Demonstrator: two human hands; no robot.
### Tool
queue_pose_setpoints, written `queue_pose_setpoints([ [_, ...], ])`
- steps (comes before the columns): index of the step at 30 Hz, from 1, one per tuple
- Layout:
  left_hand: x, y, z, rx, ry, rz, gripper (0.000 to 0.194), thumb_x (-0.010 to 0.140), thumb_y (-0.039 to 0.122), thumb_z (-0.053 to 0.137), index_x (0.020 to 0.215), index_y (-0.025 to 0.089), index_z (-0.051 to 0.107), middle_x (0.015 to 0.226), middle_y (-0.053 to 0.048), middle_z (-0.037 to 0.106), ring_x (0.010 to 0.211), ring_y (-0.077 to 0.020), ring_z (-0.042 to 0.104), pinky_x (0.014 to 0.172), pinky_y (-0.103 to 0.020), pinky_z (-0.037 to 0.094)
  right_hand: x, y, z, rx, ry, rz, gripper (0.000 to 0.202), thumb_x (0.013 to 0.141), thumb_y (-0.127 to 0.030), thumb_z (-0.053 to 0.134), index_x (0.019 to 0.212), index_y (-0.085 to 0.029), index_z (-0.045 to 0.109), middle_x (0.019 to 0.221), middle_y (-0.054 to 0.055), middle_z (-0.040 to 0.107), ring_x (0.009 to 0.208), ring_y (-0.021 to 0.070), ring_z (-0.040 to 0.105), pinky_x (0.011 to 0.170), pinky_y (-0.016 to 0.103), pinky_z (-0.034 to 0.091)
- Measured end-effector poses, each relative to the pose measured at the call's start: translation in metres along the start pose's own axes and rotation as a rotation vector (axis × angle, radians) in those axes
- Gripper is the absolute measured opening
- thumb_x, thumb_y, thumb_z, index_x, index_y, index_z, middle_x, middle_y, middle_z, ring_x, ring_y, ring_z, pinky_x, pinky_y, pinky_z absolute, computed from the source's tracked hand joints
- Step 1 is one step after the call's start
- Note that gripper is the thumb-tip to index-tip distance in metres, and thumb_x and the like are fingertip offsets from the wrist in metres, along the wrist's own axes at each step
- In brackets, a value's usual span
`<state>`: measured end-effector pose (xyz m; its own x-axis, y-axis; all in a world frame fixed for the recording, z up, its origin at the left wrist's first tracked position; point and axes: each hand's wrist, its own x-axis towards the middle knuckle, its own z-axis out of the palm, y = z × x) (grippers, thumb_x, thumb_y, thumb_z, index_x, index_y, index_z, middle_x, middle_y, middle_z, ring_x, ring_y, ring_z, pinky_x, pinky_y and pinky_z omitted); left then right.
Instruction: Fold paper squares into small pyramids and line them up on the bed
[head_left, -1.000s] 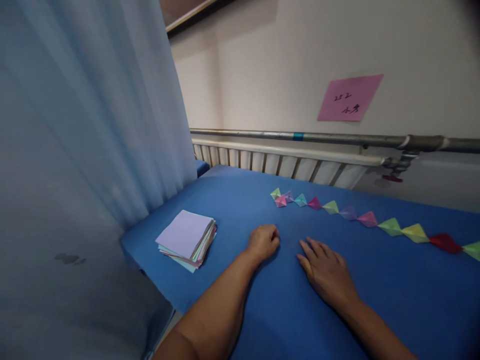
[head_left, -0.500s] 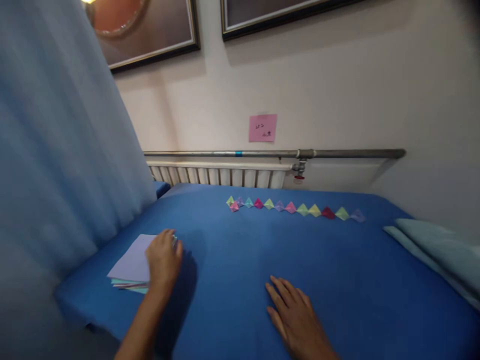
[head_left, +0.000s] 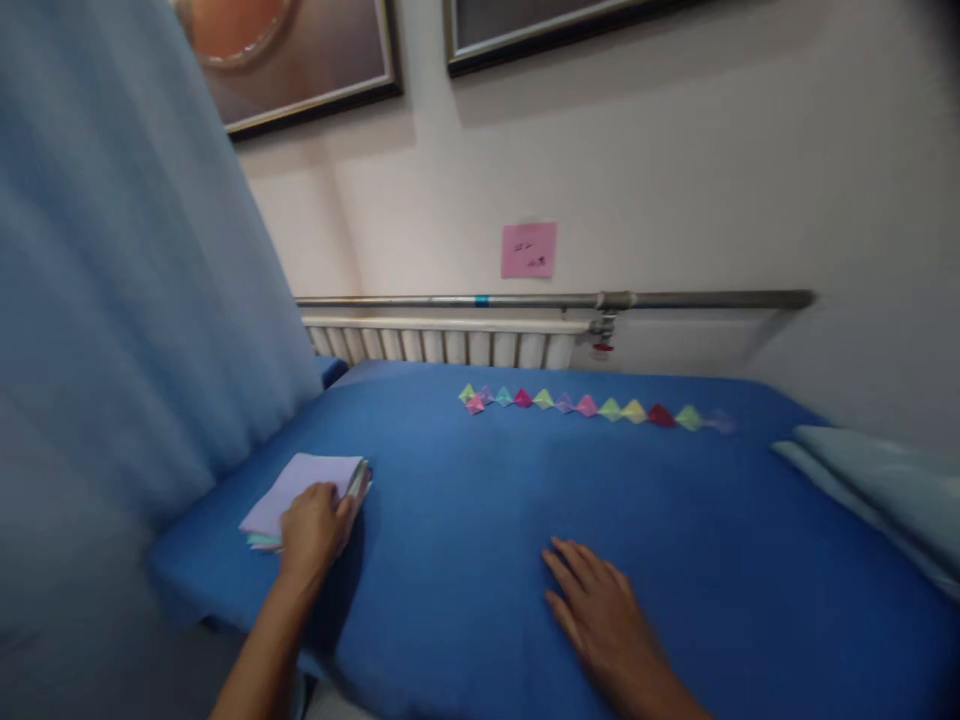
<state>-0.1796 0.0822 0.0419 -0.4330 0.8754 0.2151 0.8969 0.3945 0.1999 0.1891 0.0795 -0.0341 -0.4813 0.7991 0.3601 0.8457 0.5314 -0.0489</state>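
A stack of coloured paper with a lilac sheet on top lies at the left of the blue-covered surface. My left hand is over the stack's right part, fingers bent on the top sheet and thumb at the right edge, where the sheets look lifted. My right hand rests on the blue cover with its fingers apart and holds nothing. Farther back, a row of small folded paper diamonds in several colours runs from the middle to the right.
A pale blue curtain hangs at the left. Folded light green cloth lies at the right edge. Behind the surface are a radiator, a metal pipe and a pink note on the wall.
My left hand has moved slightly left and down onto the top sheet, and the stack's right edge now shows raised. My right hand stays spread on the cover. The view has shifted a little.
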Motion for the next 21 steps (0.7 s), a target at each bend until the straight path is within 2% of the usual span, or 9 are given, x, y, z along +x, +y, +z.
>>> queue_pose_setpoints([
  [2, 0.001, -0.002, 0.003, -0.013, 0.006, -0.018, 0.034, 0.087, 0.032, 0.046, 0.104, 0.009, 0.064, 0.106, -0.017, 0.067, 0.102, -0.0295, 0.059, 0.084, -0.035, 0.04, 0.0, 0.003, 0.007, 0.023, 0.033, -0.003, 0.044, 0.092, -0.042, 0.037, 0.123, -0.025, 0.062, 0.126, 0.009, 0.062, 0.114, 0.0294, 0.058, 0.09, 0.047, 0.048],
  [5, 0.004, -0.01, 0.011, -0.032, 0.031, -0.067, 0.036, 0.088, 0.037, 0.046, 0.107, 0.012, 0.063, 0.109, -0.014, 0.066, 0.103, -0.0271, 0.059, 0.086, -0.033, 0.04, 0.003, 0.007, 0.014, 0.04, 0.011, -0.017, 0.048, 0.092, -0.048, 0.033, 0.124, -0.026, 0.062, 0.127, 0.009, 0.061, 0.116, 0.0306, 0.056, 0.09, 0.05, 0.048],
  [9, 0.008, -0.02, 0.016, -0.107, 0.068, -0.097, 0.037, 0.086, 0.038, 0.051, 0.11, 0.012, 0.062, 0.112, -0.014, 0.065, 0.107, -0.0262, 0.057, 0.09, -0.032, 0.039, 0.004, 0.006, 0.013, 0.038, -0.032, -0.024, 0.053, 0.092, -0.05, 0.03, 0.124, -0.024, 0.062, 0.129, 0.01, 0.06, 0.117, 0.0322, 0.055, 0.09, 0.051, 0.047],
  [13, 0.01, -0.028, 0.015, -0.217, 0.088, -0.119, 0.039, 0.084, 0.038, 0.052, 0.112, 0.012, 0.062, 0.111, -0.013, 0.067, 0.105, -0.0243, 0.059, 0.091, -0.032, 0.041, 0.003, 0.004, 0.011, 0.048, -0.017, -0.003, 0.053, 0.092, -0.051, 0.029, 0.123, -0.025, 0.062, 0.129, 0.01, 0.06, 0.117, 0.0318, 0.055, 0.091, 0.051, 0.046],
  [21, 0.007, -0.04, 0.009, -0.414, 0.102, -0.234, 0.04, 0.083, 0.045, 0.05, 0.103, 0.014, 0.066, 0.094, -0.008, 0.073, 0.084, -0.0191, 0.066, 0.073, -0.026, 0.048, 0.004, 0.004, 0.012, 0.067, 0.006, -0.009, 0.054, 0.091, -0.052, 0.03, 0.122, -0.023, 0.064, 0.127, 0.011, 0.061, 0.115, 0.0317, 0.056, 0.09, 0.05, 0.046],
])
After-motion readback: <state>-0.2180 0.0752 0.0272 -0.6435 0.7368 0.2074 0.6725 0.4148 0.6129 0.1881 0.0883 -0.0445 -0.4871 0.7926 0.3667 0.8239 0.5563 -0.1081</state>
